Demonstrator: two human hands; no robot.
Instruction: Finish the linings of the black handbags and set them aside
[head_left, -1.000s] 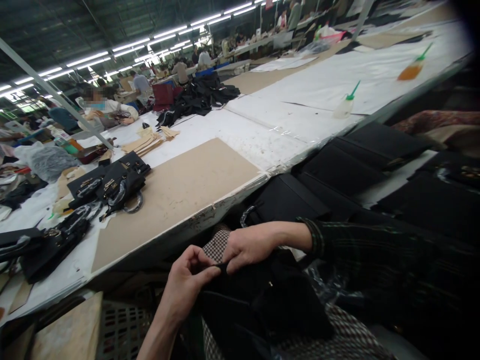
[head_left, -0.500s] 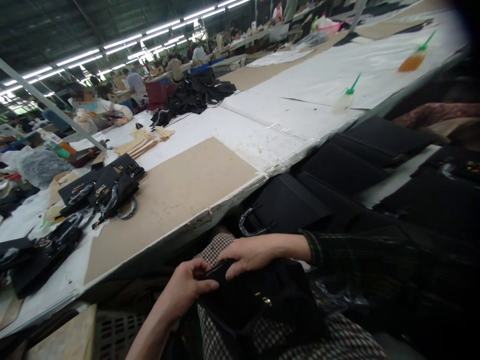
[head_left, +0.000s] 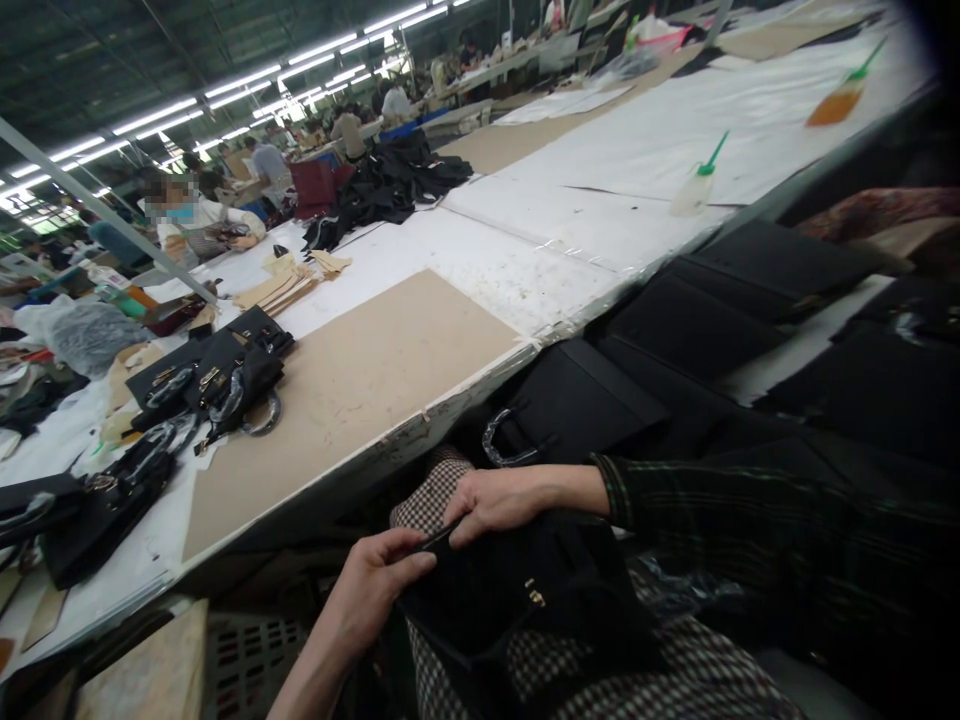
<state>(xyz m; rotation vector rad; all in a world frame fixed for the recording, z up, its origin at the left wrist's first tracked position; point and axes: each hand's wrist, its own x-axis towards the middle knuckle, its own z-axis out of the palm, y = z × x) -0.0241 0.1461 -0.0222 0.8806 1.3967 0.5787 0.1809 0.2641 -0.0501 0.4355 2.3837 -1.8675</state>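
A black handbag (head_left: 495, 610) with small gold hardware lies across my lap, over checked cloth (head_left: 439, 490). With thumb and fingers, my left hand (head_left: 386, 575) pinches the bag's edge at its upper left corner. Right beside it, my right hand (head_left: 495, 505) grips the same edge, thumb on the near side. A thin dark strip of the edge runs between the two hands. The bag's lower part blends into shadow, so its shape there is hard to make out.
The worktable (head_left: 600, 250) carries a brown board (head_left: 352, 400), black bags (head_left: 240, 375) at left and two squeeze bottles, one clear (head_left: 694, 190), one orange (head_left: 836, 103). More black bags (head_left: 585, 400) are stacked at my right. A person (head_left: 206, 220) sits across the table. A plastic crate (head_left: 251, 660) stands lower left.
My right hand's fingers have closed onto the bag's edge, where they lay flatter before. My left hand's thumb and fingers have drawn together on the edge. The view has shifted slightly.
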